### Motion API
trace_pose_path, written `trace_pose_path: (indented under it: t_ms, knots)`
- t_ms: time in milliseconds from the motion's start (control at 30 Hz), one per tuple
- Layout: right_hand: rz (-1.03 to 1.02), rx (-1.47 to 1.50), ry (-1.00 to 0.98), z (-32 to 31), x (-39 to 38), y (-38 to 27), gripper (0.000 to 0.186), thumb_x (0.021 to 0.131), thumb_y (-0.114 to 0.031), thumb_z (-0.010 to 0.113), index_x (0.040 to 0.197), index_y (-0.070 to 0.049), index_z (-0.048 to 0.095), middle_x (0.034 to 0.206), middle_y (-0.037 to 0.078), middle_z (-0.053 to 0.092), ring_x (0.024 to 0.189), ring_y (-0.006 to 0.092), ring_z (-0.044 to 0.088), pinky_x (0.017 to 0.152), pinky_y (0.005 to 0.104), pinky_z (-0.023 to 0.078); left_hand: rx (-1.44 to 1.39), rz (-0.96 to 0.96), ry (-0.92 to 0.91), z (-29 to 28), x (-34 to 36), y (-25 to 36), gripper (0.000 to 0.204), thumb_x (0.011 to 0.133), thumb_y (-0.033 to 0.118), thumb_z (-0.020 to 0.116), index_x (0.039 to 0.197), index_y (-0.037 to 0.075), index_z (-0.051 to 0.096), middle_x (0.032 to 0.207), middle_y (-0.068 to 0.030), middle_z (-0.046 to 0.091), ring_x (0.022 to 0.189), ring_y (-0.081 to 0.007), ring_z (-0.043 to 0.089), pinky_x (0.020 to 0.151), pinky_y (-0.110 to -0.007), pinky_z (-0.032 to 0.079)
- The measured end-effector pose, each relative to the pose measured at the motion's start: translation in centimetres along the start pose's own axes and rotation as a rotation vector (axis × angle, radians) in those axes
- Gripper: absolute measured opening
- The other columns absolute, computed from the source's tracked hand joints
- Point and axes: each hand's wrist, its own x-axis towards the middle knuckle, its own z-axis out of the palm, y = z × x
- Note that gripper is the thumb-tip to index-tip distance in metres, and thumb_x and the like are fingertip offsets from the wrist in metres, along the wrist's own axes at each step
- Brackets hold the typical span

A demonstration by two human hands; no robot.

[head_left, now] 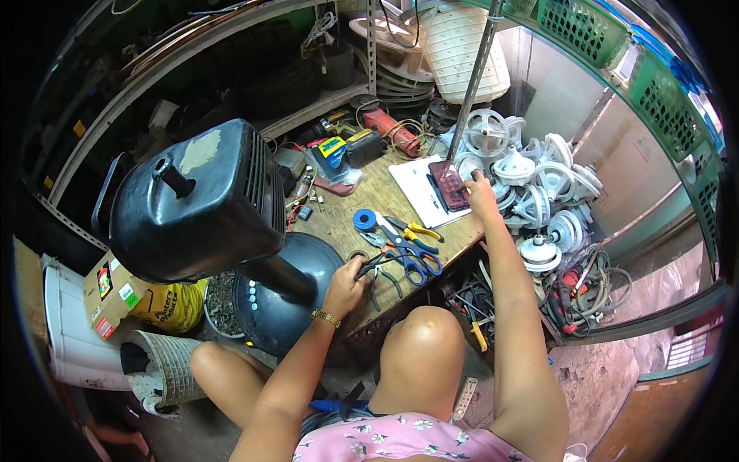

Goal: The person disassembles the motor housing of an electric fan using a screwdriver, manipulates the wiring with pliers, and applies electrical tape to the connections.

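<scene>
My left hand (pixel 346 290), a gold-coloured band at its wrist, is closed around a thin black cord-like thing (pixel 370 266) near the table's front edge. Just beyond it lie blue-handled scissors (pixel 419 266), yellow-and-black pliers (pixel 422 229), grey-jawed pliers (pixel 375 239) and a roll of blue tape (pixel 364 219). My right hand (pixel 483 199) reaches to the far right of the table and grips the right edge of a dark phone (pixel 449 185), thumb over its face. White paper (pixel 408 185) lies under the phone. A black fan-like machine (pixel 200 204) on a round base (pixel 323 258) stands left of my left hand.
White plastic pulley-like wheels (pixel 531 181) are piled on the right. A red power tool (pixel 389 127) and a drill battery (pixel 363 146) sit at the table's back. Below right are loose tools (pixel 473 304) and a red corded tool (pixel 570 292). A carton (pixel 112 292) stands left.
</scene>
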Motion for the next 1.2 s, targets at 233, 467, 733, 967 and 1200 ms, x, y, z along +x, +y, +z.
trace_pose_path:
  t_ms: [233, 467, 733, 967, 1200]
  knots:
    - [0.043, -0.05, -0.033, 1.3, 0.8, -1.6, 0.049, 0.075, 0.008, 0.05, 0.109, -0.02, 0.073, 0.137, 0.02, 0.049, 0.118, 0.039, 0.051, 0.101, 0.041, 0.044, 0.003, 0.005, 0.01, 0.3, 0.1, -0.3, 0.024, 0.082, 0.001, 0.053, 0.105, -0.002, 0.056, 0.094, -0.0257, 0.061, 0.092, -0.0449, 0.059, 0.077, -0.045, 0.047]
    - [-0.115, -0.031, 0.095, 1.4, -1.2, -0.6, 0.028, 0.074, 0.002, 0.06, 0.091, -0.015, 0.075, 0.125, 0.017, 0.058, 0.111, 0.0359, 0.055, 0.094, 0.041, 0.047, -0.007, -0.033, 0.0, 0.0, 0.0, 0.0, 0.022, 0.082, 0.001, 0.052, 0.104, -0.002, 0.055, 0.091, -0.0251, 0.06, 0.088, -0.044, 0.06, 0.074, -0.044, 0.047]
    - [0.255, 0.465, 0.345, 4.0, -1.2, 2.7, 0.036, 0.085, -0.002, 0.051, 0.121, -0.001, 0.054, 0.122, 0.02, 0.057, 0.113, 0.0349, 0.055, 0.099, 0.0398, 0.041, -0.02, 0.017, 0.041, 0.6, 0.2, -0.2, 0.022, 0.083, 0.0, 0.052, 0.105, -0.001, 0.055, 0.088, -0.0232, 0.059, 0.083, -0.0415, 0.06, 0.072, -0.041, 0.047]
    - [0.386, 0.84, 0.428, 5.9, -1.6, 4.6, 0.036, 0.101, -0.031, 0.043, 0.122, -0.004, 0.056, 0.115, 0.015, 0.062, 0.106, 0.0265, 0.058, 0.095, 0.0361, 0.042, -0.034, 0.016, 0.029, 0.3, 0.1, 0.0, 0.024, 0.082, -0.001, 0.051, 0.106, -0.001, 0.055, 0.09, -0.0238, 0.06, 0.087, -0.0429, 0.06, 0.075, -0.042, 0.048]
    - [0.293, 0.779, 0.361, 5.3, -1.3, 5.7, 0.05, 0.103, -0.042, 0.034, 0.117, -0.005, 0.064, 0.122, 0.017, 0.057, 0.114, 0.0295, 0.054, 0.101, 0.0368, 0.039, -0.004, 0.036, 0.032, 0.6, 0.3, 0.1, 0.024, 0.082, -0.001, 0.051, 0.106, -0.002, 0.055, 0.089, -0.0239, 0.059, 0.086, -0.0427, 0.06, 0.075, -0.042, 0.048]
